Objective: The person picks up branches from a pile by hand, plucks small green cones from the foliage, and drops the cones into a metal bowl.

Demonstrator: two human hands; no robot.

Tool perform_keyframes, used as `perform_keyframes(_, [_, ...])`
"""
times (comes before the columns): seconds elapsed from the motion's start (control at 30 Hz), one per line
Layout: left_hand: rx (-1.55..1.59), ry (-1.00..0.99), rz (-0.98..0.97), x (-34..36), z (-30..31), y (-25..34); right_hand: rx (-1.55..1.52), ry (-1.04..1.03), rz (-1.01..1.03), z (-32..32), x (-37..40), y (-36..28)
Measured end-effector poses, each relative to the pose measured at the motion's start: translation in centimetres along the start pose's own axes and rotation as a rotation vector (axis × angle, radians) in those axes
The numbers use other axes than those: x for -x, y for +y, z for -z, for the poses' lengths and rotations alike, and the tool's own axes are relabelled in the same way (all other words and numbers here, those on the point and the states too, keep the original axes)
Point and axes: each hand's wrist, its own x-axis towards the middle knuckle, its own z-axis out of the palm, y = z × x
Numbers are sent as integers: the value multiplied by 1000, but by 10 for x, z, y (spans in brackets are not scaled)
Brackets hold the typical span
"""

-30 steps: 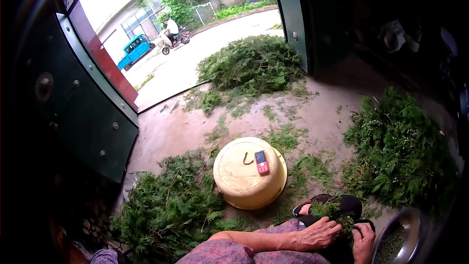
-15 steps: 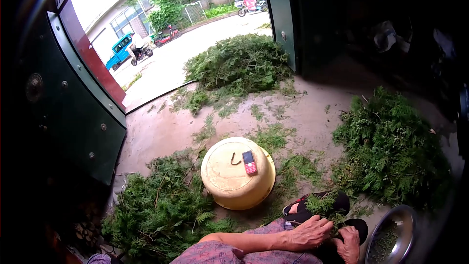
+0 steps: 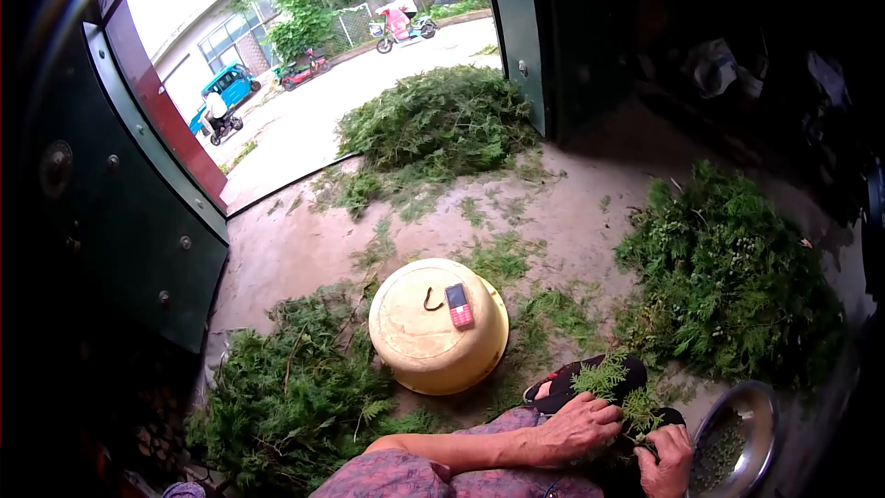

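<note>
My left hand [image 3: 579, 428] has its fingers closed on a green sprig [image 3: 601, 378], whose leafy end spreads above the fingers. Just to its right, my right hand [image 3: 666, 461] has thumb and fingertips bent together by the lower foliage; what lies between them is too small to make out. Both hands are over my lap, near my dark shoes. Right of my right hand stands a metal bowl [image 3: 763, 438] with small green pieces inside. An upturned yellow tub [image 3: 415, 337] in front of me bears a red phone [image 3: 460, 306] and a small dark curved strip [image 3: 432, 300].
Piles of green branches lie at the left [image 3: 295, 397], at the right [image 3: 728, 277] and by the doorway [image 3: 442, 120]. Dark door panels [image 3: 120, 212] frame the opening. Outside, one person rides a scooter [image 3: 404, 29], another is on a motorbike [image 3: 224, 126], near a blue vehicle [image 3: 232, 83].
My right hand has moved slightly right and turned, and more of the sprig shows between the hands. Outside, both riders have moved left. The whole view has shifted a little.
</note>
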Motion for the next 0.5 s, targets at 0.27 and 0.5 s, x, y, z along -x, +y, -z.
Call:
perform_keyframes(0.27, [46,124,-48,-17,9,-5,177,136,33,1,2,-24])
perform_keyframes(0.5, [41,-21,144,-25,-14,-7,250,197,-2,-16,10,-8])
